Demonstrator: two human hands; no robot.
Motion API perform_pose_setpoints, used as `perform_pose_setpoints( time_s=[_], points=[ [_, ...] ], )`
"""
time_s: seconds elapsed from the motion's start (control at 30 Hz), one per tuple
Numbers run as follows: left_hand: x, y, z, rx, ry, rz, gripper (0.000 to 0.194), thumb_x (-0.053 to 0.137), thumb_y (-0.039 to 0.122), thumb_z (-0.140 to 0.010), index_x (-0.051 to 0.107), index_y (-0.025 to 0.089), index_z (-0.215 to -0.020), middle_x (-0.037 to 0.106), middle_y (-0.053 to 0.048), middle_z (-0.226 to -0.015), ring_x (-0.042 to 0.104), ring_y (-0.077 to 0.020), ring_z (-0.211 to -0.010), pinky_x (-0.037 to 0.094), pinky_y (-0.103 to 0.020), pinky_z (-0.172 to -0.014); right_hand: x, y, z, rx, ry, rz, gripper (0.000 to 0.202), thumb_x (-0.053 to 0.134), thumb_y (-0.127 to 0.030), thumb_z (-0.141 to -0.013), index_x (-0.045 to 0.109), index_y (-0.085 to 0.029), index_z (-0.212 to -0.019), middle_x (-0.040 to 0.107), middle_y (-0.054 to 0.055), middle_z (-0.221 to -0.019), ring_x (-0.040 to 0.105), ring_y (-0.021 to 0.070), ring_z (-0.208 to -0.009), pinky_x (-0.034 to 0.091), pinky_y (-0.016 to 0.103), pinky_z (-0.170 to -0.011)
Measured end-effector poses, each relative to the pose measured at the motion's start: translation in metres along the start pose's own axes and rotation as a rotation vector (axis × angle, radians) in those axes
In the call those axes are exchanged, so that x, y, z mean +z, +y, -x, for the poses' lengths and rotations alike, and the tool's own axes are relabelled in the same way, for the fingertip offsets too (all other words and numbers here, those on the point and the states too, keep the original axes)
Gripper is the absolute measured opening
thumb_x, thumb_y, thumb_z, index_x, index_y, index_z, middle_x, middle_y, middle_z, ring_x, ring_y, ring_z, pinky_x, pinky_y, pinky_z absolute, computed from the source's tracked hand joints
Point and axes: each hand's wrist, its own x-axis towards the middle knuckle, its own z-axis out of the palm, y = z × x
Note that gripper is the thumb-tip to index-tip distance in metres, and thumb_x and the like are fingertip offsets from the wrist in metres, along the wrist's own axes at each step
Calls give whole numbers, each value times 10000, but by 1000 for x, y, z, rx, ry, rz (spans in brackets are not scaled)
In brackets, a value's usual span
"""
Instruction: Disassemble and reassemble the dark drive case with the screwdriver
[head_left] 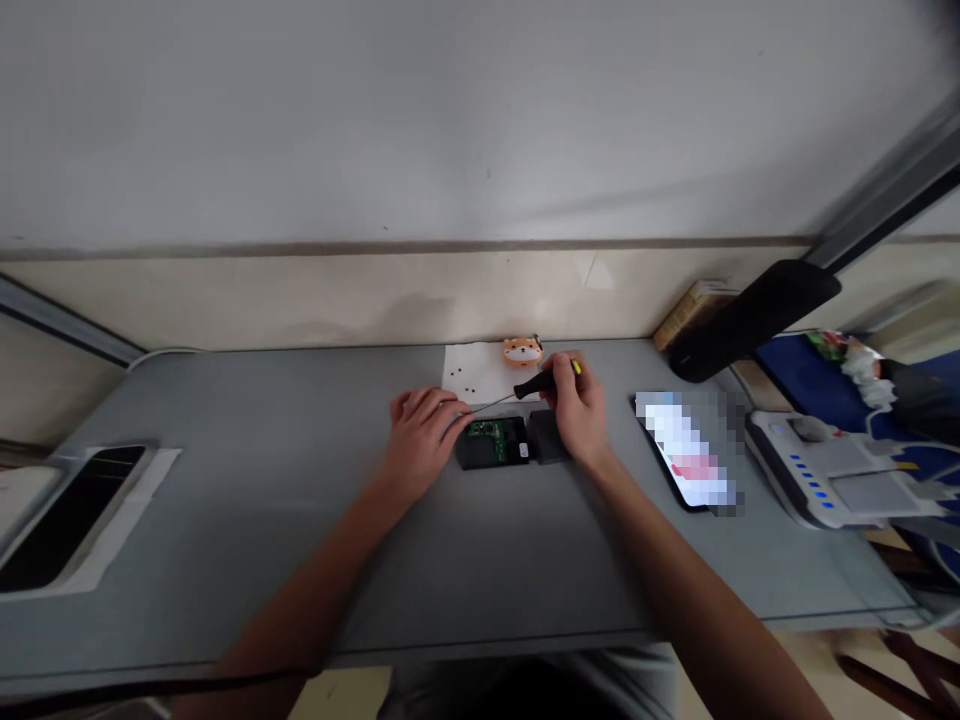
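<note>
My right hand [574, 400] is closed around a black screwdriver [534, 383] whose thin shaft points left and down. Its tip reaches the fingertips of my left hand [427, 430], at the upper left corner of an opened black device [491, 443] with a green circuit board showing. The left fingers are bent and close together; whether they pinch something small at the tip is hidden. A dark flat piece [547, 437] lies against the device's right side, partly under my right hand. Behind them, white paper [480, 365] carries several tiny dark screws [466, 389] and an orange animal-faced case [523, 350].
A lit phone [686, 455] lies right of my hands, beside a white power strip [817, 470]. Behind stand a black cylinder [754, 315] and a book [694, 310] by the wall. Another dark phone [71, 515] rests on white material at the far left of the grey table [262, 540].
</note>
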Motion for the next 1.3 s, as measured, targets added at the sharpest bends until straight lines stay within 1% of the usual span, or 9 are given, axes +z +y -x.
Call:
perform_pose_setpoints(
  time_s=[0.13, 0.27, 0.43, 0.53, 0.63, 0.77, 0.9, 1.07, 1.3],
  points=[
    [-2, 3, -1, 12, -5, -24, 307, 459, 356, -1083, 704, 233, -946, 718, -44, -928, 627, -225, -963, 404, -402, -939, -2, -2, 4, -96, 22, 64, 454, 509, -665, -936, 577, -228, -831, 557, -31, -667, 518, 127, -594, 430, 263, -564],
    [-2, 3, -1, 41, -78, 6, 307, 467, 352, -1080, 706, 241, -921, 725, -38, -921, 624, -225, -958, 404, -409, -958, -4, -4, 8, -195, -11, 139, 394, 517, -598, -964, 598, -230, -849, 559, -29, -660, 510, 134, -590, 427, 278, -576],
    [-1, 0, -1, 7, -146, 48, 286, 473, 408, -1069, 704, 243, -1105, 735, -64, -1043, 626, -250, -1063, 409, -440, -1004, -4, -8, 10, -272, -11, 180, 354, 523, -558, -971, 604, -239, -840, 597, -13, -701, 532, 146, -621, 439, 296, -605],
    [1, -5, -1, -77, -133, 67, 320, 409, 375, -1079, 670, 222, -1185, 730, -88, -1088, 645, -253, -1067, 435, -436, -986, -3, -6, 9, -241, -21, 211, 361, 521, -570, -968, 606, -241, -846, 587, -21, -676, 508, 138, -586, 418, 291, -581],
    [3, -10, -1, -122, -152, 112, 327, 344, 303, -1077, 658, 218, -1101, 745, -72, -1022, 683, -235, -988, 468, -411, -933, -1, -3, 10, -206, -44, 236, 371, 523, -586, -963, 600, -240, -854, 557, -36, -634, 464, 127, -541, 389, 280, -547],
    [2, -11, -2, -88, -193, 160, 302, 340, 238, -1048, 640, 210, -1042, 751, -51, -954, 704, -216, -884, 498, -387, -881, 2, -1, 13, -199, -59, 236, 375, 526, -588, -956, 583, -238, -835, 533, -43, -610, 445, 120, -521, 364, 272, -516],
    [0, -10, -4, -49, -201, 168, 275, 365, 198, -1018, 639, 216, -1025, 736, -56, -968, 694, -216, -918, 516, -379, -883, 7, 0, 15, -186, -22, 203, 384, 519, -591, -954, 573, -235, -819, 535, -40, -610, 458, 123, -534, 379, 273, -527],
    [-1, -12, -4, -54, -203, 184, 284, 366, 229, -1027, 650, 219, -1029, 720, -54, -976, 681, -209, -922, 527, -371, -893, 6, 7, 6, -39, 70, 82, 455, 516, -668, -919, 527, -237, -773, 502, -46, -626, 478, 118, -568, 405, 255, -542],
    [2, -12, -1, -37, -230, 190, 323, 344, 280, -1052, 661, 219, -1052, 745, -49, -964, 687, -209, -833, 546, -372, -836, -5, 11, -8, 78, 100, 37, 499, 496, -725, -895, 481, -247, -752, 450, -52, -624, 445, 111, -536, 391, 239, -493]
  ],
)
